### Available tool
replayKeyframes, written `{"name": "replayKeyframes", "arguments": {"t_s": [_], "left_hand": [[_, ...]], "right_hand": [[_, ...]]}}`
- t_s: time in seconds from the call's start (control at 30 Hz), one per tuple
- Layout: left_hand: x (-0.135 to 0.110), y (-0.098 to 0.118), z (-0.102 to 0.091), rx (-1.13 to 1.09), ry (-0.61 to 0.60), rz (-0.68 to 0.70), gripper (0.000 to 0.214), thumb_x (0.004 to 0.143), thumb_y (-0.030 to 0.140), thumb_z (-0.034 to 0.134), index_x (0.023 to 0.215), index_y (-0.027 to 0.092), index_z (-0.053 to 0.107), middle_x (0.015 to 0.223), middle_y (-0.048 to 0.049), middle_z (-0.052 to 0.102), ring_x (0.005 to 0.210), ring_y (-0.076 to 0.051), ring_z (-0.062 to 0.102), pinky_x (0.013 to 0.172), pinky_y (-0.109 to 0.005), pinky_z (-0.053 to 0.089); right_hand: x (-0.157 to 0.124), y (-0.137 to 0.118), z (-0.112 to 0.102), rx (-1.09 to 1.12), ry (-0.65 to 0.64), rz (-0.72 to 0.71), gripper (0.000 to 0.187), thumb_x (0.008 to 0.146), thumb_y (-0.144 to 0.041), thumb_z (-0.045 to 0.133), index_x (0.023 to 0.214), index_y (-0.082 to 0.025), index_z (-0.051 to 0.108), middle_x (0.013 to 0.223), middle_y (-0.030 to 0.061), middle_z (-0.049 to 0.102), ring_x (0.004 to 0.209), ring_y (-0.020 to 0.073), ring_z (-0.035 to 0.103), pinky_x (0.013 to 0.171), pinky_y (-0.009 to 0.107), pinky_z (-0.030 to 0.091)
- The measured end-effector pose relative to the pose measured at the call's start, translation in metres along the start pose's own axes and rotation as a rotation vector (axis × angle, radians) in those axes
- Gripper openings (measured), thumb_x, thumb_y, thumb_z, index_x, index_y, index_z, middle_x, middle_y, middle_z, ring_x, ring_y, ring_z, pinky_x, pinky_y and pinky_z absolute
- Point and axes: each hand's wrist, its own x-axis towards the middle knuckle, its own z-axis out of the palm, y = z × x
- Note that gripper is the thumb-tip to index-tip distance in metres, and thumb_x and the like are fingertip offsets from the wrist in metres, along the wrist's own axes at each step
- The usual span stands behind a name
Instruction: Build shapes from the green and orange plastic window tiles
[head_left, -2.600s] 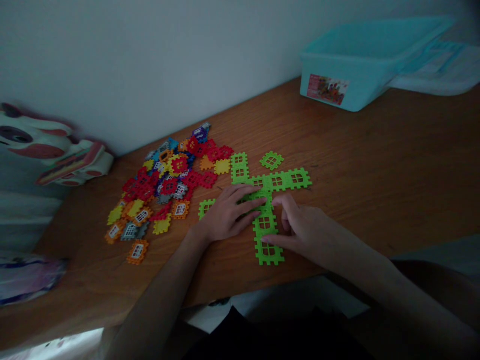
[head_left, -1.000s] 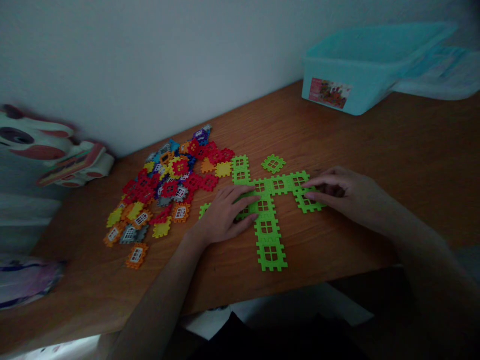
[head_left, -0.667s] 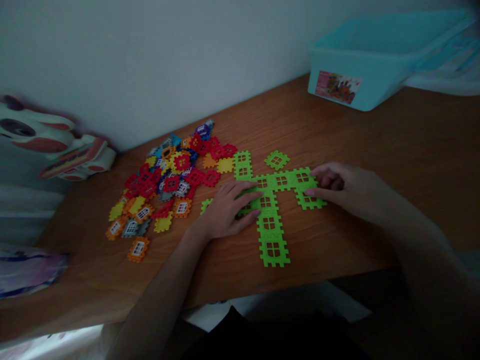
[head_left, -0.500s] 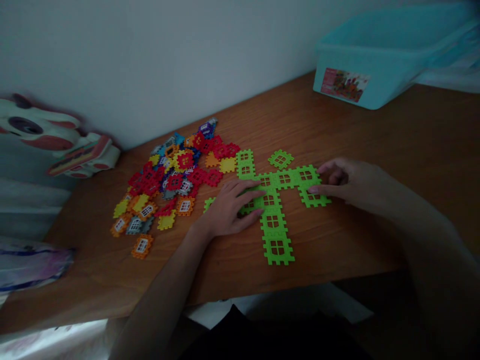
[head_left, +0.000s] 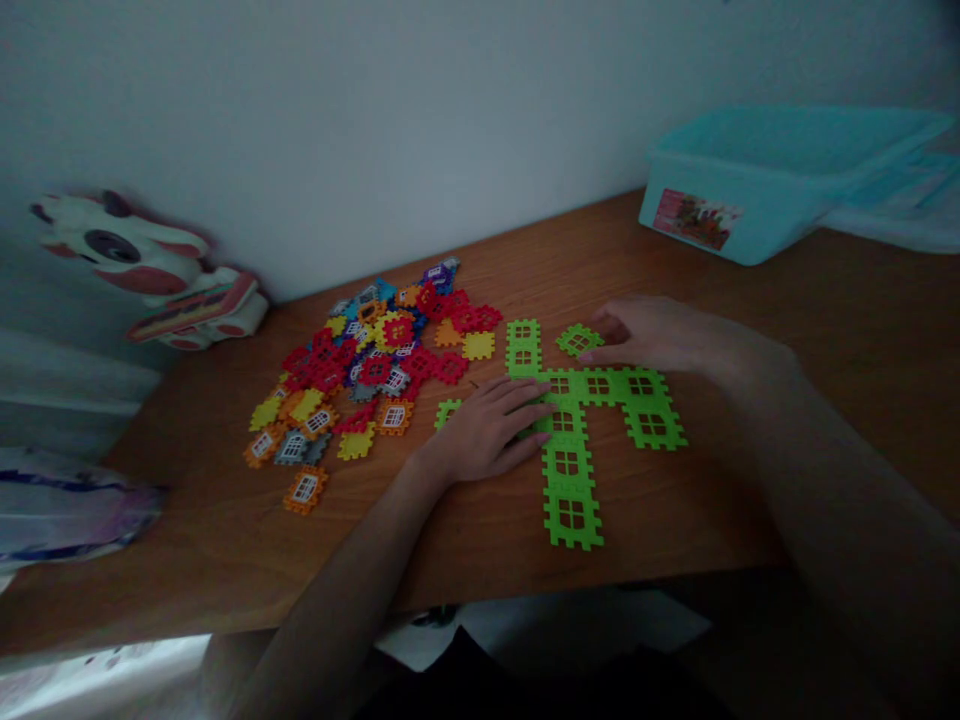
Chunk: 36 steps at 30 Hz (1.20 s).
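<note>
Rested the left hand (head_left: pixel 491 432) on the joined green tiles (head_left: pixel 568 480) — palm down, with fingers slightly spread. Had the right hand (head_left: pixel 660 335) at the loose green tile (head_left: pixel 576 341), with thumb at its edge — couldn't tell whether gripped or merely touched. Saw that tile just beyond the joined ones on the wooden table (head_left: pixel 465 545), right of a heap of mixed-colour tiles (head_left: pixel 375 370).

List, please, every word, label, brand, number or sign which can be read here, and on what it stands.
None can be read.
Label on the turquoise bin: too small and blurred to read.
Green tiles: no lettering can be made out.
</note>
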Motion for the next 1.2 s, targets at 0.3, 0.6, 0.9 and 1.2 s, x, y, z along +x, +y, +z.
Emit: {"name": "replayKeyframes", "arguments": {"t_s": [0.3, 0.6, 0.9, 1.2], "left_hand": [[-0.002, -0.016, 0.003, -0.385, 0.415, -0.413, 0.026, 0.101, 0.039, 0.056, 0.117, 0.020, 0.067, 0.118, -0.0101, 0.072, 0.110, -0.022, 0.069, 0.097, -0.040, 0.057], [-0.001, -0.037, -0.006, -0.874, 0.652, -0.709, 0.051, 0.086, 0.061, 0.071, 0.118, 0.021, 0.065, 0.096, -0.0038, 0.073, 0.080, -0.015, 0.068, 0.070, -0.027, 0.058], [-0.003, -0.030, -0.012, -1.086, 0.459, -0.799, 0.044, 0.078, 0.047, 0.083, 0.109, 0.020, 0.069, 0.101, -0.0040, 0.072, 0.086, -0.016, 0.071, 0.073, -0.029, 0.062], [-0.030, -0.064, -0.031, -0.483, 0.370, -0.778, 0.022, 0.089, 0.031, 0.069, 0.107, 0.019, 0.076, 0.100, -0.0077, 0.079, 0.081, -0.020, 0.072, 0.075, -0.034, 0.059]], "right_hand": [[0.026, 0.009, 0.032, 0.077, 0.070, 0.140, 0.041, 0.071, -0.050, 0.082, 0.095, -0.022, 0.063, 0.090, 0.0058, 0.073, 0.076, 0.0230, 0.067, 0.063, 0.033, 0.048], [0.009, -0.040, 0.054, 0.201, 0.217, -0.245, 0.007, 0.091, -0.028, 0.061, 0.094, -0.024, 0.065, 0.098, 0.0078, 0.072, 0.085, 0.0233, 0.068, 0.075, 0.036, 0.054], [-0.005, -0.073, 0.077, 0.195, 0.294, -0.461, 0.025, 0.083, -0.007, 0.055, 0.099, -0.025, 0.063, 0.106, 0.0088, 0.066, 0.104, 0.0267, 0.066, 0.092, 0.042, 0.054], [0.000, -0.057, 0.089, -0.030, 0.101, -0.313, 0.054, 0.089, -0.064, 0.066, 0.124, -0.023, 0.066, 0.132, 0.0176, 0.059, 0.124, 0.0404, 0.057, 0.106, 0.062, 0.046]]}}
